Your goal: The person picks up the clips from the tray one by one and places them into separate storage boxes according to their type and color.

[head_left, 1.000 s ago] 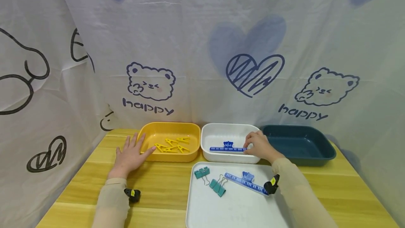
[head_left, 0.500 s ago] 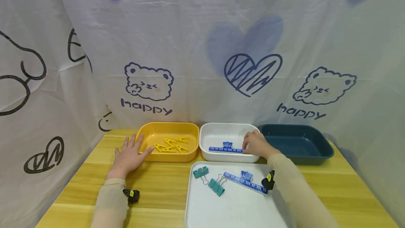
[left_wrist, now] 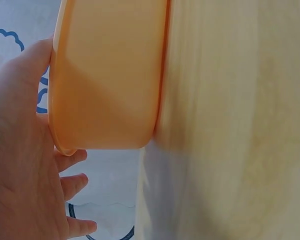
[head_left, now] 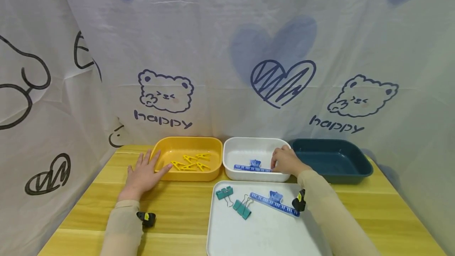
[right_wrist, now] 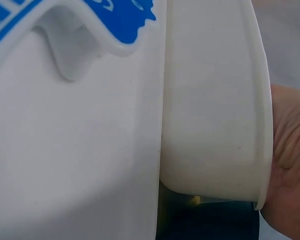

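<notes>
Inside the white bin [head_left: 227,151] lies a blue ruler clip [head_left: 250,167] with a piano-key print. My right hand [head_left: 287,161] reaches over the bin's right rim, its curled fingers pinching the clip's right end; in the right wrist view the fingers are hidden behind the bin wall. At the yellow bin [head_left: 156,151], my left hand [head_left: 142,176] rests with fingers spread and straight over its left rim and thumb along the front. Several yellow clips [head_left: 190,163] lie in that bin.
A white tray [head_left: 256,234] in front holds a second blue ruler clip [head_left: 273,204] and two teal binder clips [head_left: 224,192]. To the right of the white bin stands a dark teal bin [head_left: 330,159]. A printed curtain [head_left: 213,50] hangs behind the wooden table [head_left: 177,216].
The whole head view has shifted slightly left. In the white bin the blue ruler clip has tilted a little, its right end lower. My left hand stays at the yellow bin.
</notes>
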### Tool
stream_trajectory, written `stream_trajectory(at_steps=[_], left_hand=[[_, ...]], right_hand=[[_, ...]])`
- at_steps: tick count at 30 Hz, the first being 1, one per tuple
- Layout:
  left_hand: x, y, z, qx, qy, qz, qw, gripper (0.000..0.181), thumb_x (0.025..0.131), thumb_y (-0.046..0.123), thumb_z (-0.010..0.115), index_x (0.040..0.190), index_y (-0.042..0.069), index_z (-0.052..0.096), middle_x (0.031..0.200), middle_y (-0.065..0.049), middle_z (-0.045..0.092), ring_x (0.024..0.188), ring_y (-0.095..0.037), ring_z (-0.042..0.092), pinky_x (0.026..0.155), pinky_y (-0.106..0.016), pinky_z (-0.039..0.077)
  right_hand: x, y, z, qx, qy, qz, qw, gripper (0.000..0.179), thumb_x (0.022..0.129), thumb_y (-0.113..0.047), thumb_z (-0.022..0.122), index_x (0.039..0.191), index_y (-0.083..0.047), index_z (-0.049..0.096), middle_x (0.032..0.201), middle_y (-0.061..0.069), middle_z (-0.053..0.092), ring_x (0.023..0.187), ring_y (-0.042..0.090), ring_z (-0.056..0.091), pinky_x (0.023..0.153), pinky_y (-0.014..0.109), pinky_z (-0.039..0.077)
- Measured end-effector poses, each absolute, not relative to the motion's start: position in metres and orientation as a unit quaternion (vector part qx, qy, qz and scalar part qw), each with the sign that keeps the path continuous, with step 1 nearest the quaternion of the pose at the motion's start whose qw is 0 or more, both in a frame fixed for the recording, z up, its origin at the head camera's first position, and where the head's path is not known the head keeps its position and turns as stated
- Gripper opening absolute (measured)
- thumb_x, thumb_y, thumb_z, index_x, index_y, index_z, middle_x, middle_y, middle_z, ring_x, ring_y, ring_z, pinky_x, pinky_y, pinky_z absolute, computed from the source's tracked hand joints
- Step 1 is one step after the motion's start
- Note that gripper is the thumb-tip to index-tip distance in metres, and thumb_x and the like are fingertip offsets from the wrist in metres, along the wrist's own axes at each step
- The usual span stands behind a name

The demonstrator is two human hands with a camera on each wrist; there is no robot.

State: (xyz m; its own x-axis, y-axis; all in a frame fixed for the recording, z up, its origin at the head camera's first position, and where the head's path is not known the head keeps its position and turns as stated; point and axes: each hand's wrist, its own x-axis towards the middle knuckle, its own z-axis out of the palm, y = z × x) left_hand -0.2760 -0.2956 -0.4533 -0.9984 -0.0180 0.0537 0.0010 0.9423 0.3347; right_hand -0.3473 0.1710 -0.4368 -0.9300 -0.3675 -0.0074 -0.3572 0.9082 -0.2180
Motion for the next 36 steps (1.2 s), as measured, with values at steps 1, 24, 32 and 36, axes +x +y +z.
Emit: stream_trajectory(at_steps=[1, 24, 32, 36], left_hand=[[-0.276, -0.295, -0.453, 0.004, -0.985, -0.170, 0.027, 0.094, 0.090, 0.077, 0.030, 0.157, 0.011, 0.018, 0.162, -0.025, 0.008, 0.147, -0.051, 0.004, 0.107, -0.080, 0.005], [-0.275, -0.296, -0.450, 0.002, -0.985, -0.168, 0.032, 0.092, 0.091, 0.076, 0.031, 0.156, 0.012, 0.021, 0.162, -0.025, 0.011, 0.147, -0.052, 0.005, 0.107, -0.081, 0.006], [-0.274, -0.296, -0.452, 0.002, -0.986, -0.166, 0.033, 0.092, 0.091, 0.076, 0.030, 0.156, 0.013, 0.021, 0.162, -0.025, 0.011, 0.147, -0.052, 0.005, 0.107, -0.080, 0.006], [-0.275, -0.296, -0.453, 0.002, -0.985, -0.169, 0.031, 0.092, 0.091, 0.076, 0.030, 0.156, 0.014, 0.020, 0.162, -0.025, 0.010, 0.147, -0.052, 0.005, 0.107, -0.080, 0.006]], right_hand=[[-0.347, 0.171, -0.437, -0.183, 0.977, -0.108, 0.024, 0.014, 0.079, -0.019, 0.080, 0.068, -0.020, 0.071, 0.096, 0.001, 0.061, 0.099, 0.024, 0.043, 0.092, 0.046, 0.038], [-0.316, 0.195, -0.434, -0.186, 0.953, -0.203, -0.130, 0.010, 0.085, -0.018, 0.075, 0.092, -0.012, 0.075, 0.117, 0.015, 0.060, 0.110, 0.035, 0.043, 0.095, 0.057, 0.036], [-0.285, 0.212, -0.434, -0.198, 0.939, -0.229, -0.165, 0.010, 0.084, -0.016, 0.075, 0.092, -0.012, 0.074, 0.115, 0.014, 0.060, 0.107, 0.032, 0.042, 0.089, 0.053, 0.034], [-0.270, 0.220, -0.435, -0.208, 0.929, -0.237, -0.194, 0.011, 0.081, -0.012, 0.078, 0.091, -0.010, 0.073, 0.110, 0.013, 0.061, 0.103, 0.031, 0.042, 0.085, 0.050, 0.033]])
